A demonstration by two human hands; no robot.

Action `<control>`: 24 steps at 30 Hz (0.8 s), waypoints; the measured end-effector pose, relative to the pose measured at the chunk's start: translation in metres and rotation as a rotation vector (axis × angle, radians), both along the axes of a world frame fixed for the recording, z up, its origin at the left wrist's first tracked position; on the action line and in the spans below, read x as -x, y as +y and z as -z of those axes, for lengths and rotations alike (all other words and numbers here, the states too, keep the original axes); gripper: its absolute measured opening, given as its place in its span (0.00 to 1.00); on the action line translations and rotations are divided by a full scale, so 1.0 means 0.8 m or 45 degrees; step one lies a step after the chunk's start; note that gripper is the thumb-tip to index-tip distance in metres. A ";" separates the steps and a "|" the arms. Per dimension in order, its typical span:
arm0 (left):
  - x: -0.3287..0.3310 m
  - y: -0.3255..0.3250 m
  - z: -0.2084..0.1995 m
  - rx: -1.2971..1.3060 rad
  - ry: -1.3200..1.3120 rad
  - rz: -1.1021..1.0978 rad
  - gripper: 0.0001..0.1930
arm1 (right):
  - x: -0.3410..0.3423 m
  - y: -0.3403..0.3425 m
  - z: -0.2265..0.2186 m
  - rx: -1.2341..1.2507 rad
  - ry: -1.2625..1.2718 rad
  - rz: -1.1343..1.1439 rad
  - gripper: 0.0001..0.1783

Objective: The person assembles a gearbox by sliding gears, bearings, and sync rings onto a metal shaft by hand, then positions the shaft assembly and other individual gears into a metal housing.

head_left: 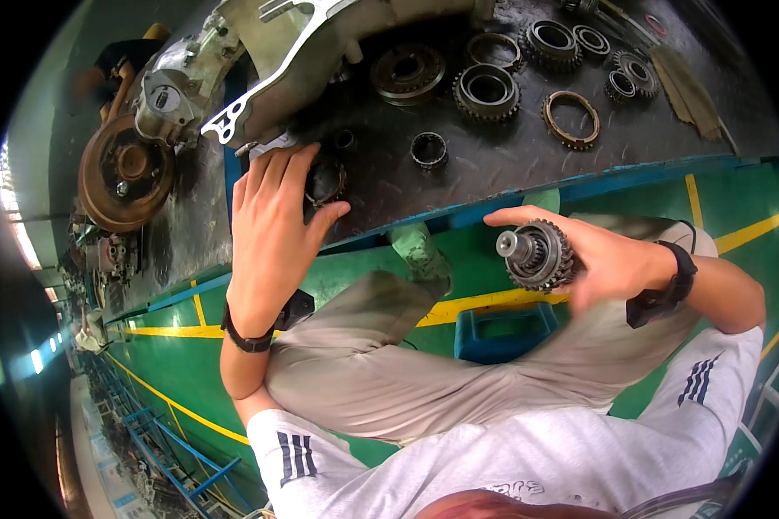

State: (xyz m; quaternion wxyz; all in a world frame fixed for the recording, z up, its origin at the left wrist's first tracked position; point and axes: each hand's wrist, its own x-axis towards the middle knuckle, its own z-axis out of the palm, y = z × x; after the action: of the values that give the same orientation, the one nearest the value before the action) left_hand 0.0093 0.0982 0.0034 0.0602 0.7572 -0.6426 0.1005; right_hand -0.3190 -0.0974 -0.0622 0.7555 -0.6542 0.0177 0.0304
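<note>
My right hand (pixel 610 259) is wrapped round a gear shaft (pixel 537 253), held above my lap in front of the bench edge. The shaft has a toothed gear and a stepped bare end pointing left; its other end is hidden in my palm. At the bench's near edge, my left hand (pixel 273 208) has its fingers stretched out and its thumb apart. Between thumb and forefinger a thin dark ring (pixel 339 183) shows, partly hidden by the hand; whether they touch I cannot tell. Right of it a small needle bearing (pixel 428 150) sits on the dark bench (pixel 485 177).
Several gears stand farther back, among them a toothed gear (pixel 486 92) and a large round gear (pixel 407 73). A brass-coloured ring (pixel 571 119) lies to their right. A metal housing (pixel 320 52) rises at the back left, near a rusty disc (pixel 125 173). A blue stool (pixel 506 333) shows below.
</note>
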 end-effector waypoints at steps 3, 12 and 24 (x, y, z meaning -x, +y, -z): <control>-0.005 -0.005 0.006 -0.058 0.044 0.004 0.32 | 0.003 0.004 -0.003 -0.455 0.255 -0.060 0.45; 0.019 -0.013 -0.014 0.102 0.185 0.031 0.28 | -0.015 0.010 0.020 -0.080 0.007 -0.016 0.43; 0.127 -0.051 -0.034 -0.036 0.967 0.669 0.33 | -0.011 0.016 -0.013 -0.202 0.079 -0.080 0.48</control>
State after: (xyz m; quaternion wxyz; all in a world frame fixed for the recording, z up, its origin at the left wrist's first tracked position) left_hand -0.0924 0.0572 0.0310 0.3046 0.5525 -0.7465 -0.2114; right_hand -0.3101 -0.0843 -0.0522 0.8028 -0.5912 0.0181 0.0756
